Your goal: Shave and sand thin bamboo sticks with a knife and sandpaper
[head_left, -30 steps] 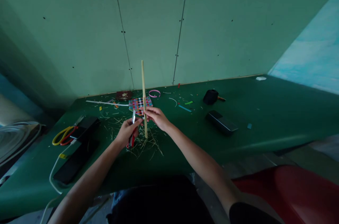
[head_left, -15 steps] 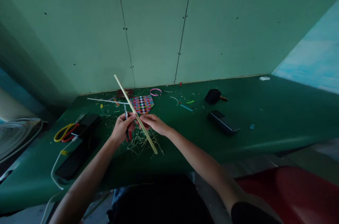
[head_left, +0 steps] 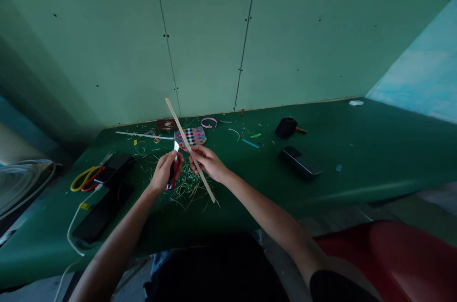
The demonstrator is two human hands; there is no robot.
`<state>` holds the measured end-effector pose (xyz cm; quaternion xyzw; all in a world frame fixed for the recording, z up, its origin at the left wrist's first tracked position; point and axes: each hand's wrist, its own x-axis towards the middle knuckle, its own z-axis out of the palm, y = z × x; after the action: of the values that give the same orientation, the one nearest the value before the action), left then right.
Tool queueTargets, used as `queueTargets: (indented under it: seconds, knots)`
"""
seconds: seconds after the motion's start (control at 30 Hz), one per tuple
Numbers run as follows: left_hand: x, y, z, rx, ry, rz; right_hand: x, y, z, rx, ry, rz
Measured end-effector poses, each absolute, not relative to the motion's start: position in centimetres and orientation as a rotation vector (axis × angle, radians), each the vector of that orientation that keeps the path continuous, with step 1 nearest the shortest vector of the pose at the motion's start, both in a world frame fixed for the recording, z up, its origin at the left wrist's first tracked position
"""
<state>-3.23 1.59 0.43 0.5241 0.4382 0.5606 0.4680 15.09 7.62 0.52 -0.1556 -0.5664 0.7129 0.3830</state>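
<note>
A red and black utility knife [head_left: 173, 174] is in my left hand [head_left: 164, 171], fingers closed round its handle, its bright blade pointing up and away. My right hand [head_left: 209, 164] pinches a long pale strip, likely bamboo or wood [head_left: 179, 125], near its middle; the strip slants from upper left to lower right. Beneath both hands lies a pile of thin shavings [head_left: 191, 190] on the green table [head_left: 257, 183]. Just beyond the hands is a colourful woven checkered piece [head_left: 195, 135], partly covered by the strip.
Yellow and red-handled scissors [head_left: 85, 179], a phone [head_left: 114, 168] and a black slab with a cable [head_left: 96, 218] lie to the left. A pink ring [head_left: 209, 123], a black spool-like object [head_left: 286, 127] and a dark case [head_left: 300, 163] are further right. A green wall [head_left: 207, 45] backs the table.
The strip has turned slightly more upright and shows a different face. The knife in my left hand has tilted, its blade now catching light, and has come off the strip.
</note>
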Motion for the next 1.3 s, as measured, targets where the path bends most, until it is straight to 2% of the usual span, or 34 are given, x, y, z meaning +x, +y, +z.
queueTargets:
  seconds: [0.13, 0.27, 0.93, 1.3]
  knots:
    - [-2.7, 1.3, 0.3, 1.488, 1.184, 1.213, 15.2, 7.7, 0.5, -0.464, -1.565, 1.600]
    - [-2.4, 1.1, 0.4, 1.582, 1.209, 1.230, 15.3, 7.0, 1.0, -0.476, -1.718, 1.478]
    - [-2.5, 1.0, -0.4, 1.751, 1.188, 1.304, 15.6, 5.7, 1.0, -0.589, -1.855, 1.124]
    - [-2.1, 0.8, -0.5, 1.899, 1.256, 1.414, 15.4, 5.3, 1.0, -0.595, -1.802, 1.062]
